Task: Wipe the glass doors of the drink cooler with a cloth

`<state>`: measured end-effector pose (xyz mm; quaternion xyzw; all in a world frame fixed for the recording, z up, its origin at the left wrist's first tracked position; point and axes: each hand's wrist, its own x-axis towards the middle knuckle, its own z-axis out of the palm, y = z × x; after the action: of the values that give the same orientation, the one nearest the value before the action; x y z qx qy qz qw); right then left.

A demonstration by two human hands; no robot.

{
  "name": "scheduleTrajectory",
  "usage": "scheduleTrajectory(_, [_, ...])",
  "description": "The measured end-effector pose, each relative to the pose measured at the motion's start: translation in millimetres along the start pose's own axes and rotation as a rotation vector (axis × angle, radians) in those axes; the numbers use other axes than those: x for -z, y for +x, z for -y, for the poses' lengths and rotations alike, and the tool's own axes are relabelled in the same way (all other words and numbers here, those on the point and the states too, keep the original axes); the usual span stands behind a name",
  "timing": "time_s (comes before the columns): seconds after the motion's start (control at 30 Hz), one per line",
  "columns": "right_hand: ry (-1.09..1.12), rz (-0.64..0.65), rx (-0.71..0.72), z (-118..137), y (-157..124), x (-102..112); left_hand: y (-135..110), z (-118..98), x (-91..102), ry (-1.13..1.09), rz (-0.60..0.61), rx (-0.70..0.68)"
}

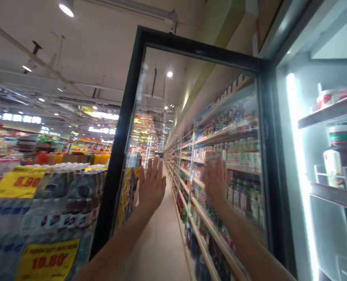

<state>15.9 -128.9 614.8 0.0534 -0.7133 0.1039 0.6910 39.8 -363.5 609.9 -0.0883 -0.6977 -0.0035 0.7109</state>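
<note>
My left hand (pixel 151 184) is open, its fingers stretched up and its palm flat against the glass of a black-framed fridge door (pixel 123 128) that stands swung open. My right hand (pixel 215 180) is raised by the same pane, nearer the hinge side, and looks hazy and smeared. Its fingers seem curled round a small pale-topped item (pixel 212 155) that I cannot name. Both forearms reach up from the bottom edge of the view.
The lit fridge interior (pixel 322 187) with jars and bottles on wire shelves is at the right. Stacked bottled drinks with yellow price signs (pixel 46 259) stand at the left. Through the glass, a long aisle (pixel 164 234) runs ahead beside stocked shelves (pixel 234 152).
</note>
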Motion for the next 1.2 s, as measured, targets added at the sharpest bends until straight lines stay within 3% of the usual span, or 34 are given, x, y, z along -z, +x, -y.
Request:
scheduleTrajectory(0.07, [0.063, 0.061, 0.276, 39, -5, -4, -3, -4, -1.0, -0.006, -0.004, -0.008])
scheduleTrajectory(0.13, [0.093, 0.072, 0.326, 48, -9, -5, -5, -4, -1.2, -0.020, -0.015, -0.022])
scheduleTrajectory(0.2, [0.081, 0.049, 0.191, 20, -12, -2, -5, -3, -1.5, -0.037, -0.013, -0.018])
scheduleTrajectory(0.3, [0.044, -0.046, -0.204, -48, -16, 5, -5, -3, -3.4, -0.051, -0.006, -0.017])
scheduleTrajectory(0.37, [0.046, -0.104, -0.363, -66, -20, 6, -6, -6, -5.7, -0.045, -0.022, -0.038])
scheduleTrajectory(0.43, [0.069, -0.089, -0.247, -47, -27, 4, -10, -13, -7.7, -0.036, -0.039, -0.050])
scheduleTrajectory(0.53, [0.110, 0.023, 0.191, 5, -40, -1, -17, -23, -8.5, -0.030, -0.037, -0.045])
scheduleTrajectory(0.6, [0.107, 0.051, 0.288, 14, -46, -2, -20, -27, -7.7, -0.034, -0.031, -0.056])
scheduleTrajectory(0.67, [0.075, 0.032, 0.159, -9, -46, 0, -21, -29, -7.1, -0.043, -0.027, -0.055])
scheduleTrajectory(0.77, [0.015, -0.052, -0.234, -66, -33, 4, -20, -30, -8.0, -0.071, -0.016, -0.038])
scheduleTrajectory(0.83, [0.005, -0.095, -0.363, -79, -20, 3, -19, -30, -9.4, -0.082, -0.008, -0.026])
scheduleTrajectory(0.9, [0.024, -0.066, -0.213, -60, -11, 1, -19, -29, -10.8, -0.078, -0.010, -0.026])
scheduleTrajectory(1.0, [0.066, 0.030, 0.222, -12, -7, -2, -20, -28, -12.1, -0.057, -0.024, -0.039])
scheduleTrajectory(1.07, [0.066, 0.032, 0.294, -1, -9, -3, -20, -26, -12.8, -0.046, -0.030, -0.060])
scheduleTrajectory(1.13, [0.035, 0.011, 0.160, -19, -12, -2, -18, -25, -13.8, -0.038, -0.042, -0.085])
scheduleTrajectory(1.2, [-0.011, -0.036, -0.063, -53, -11, 1, -17, -25, -15.3, -0.038, -0.060, -0.115])
